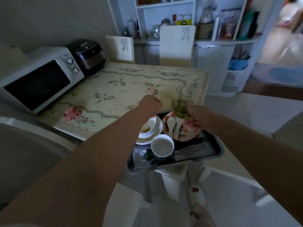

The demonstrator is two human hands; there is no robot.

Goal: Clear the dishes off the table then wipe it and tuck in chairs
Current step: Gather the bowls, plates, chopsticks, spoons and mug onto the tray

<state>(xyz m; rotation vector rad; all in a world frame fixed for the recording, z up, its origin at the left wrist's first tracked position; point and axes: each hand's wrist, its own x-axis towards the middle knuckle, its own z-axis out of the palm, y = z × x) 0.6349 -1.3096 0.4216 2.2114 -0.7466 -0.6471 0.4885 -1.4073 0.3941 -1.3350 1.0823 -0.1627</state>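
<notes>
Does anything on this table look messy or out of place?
Yes: dark specks dot the tablecloth beside the glass that the right hand holds, and a crumpled pink cloth lies near the microwave.

Dim, cool indoor light overall; the desk [114,89] catches the most of it; beyond the desk's far right corner the room is brighter and smeared with blur; straight edges around the desk bow from wide-angle distortion.

A home kitchen-dining corner: a white box microwave oven [41,79] at nine o'clock, a dark rounded rice cooker [89,55] beside it, a cream floral-clothed table [131,86] centrally, white open shelves [165,5] holding jars at twelve.
</notes>
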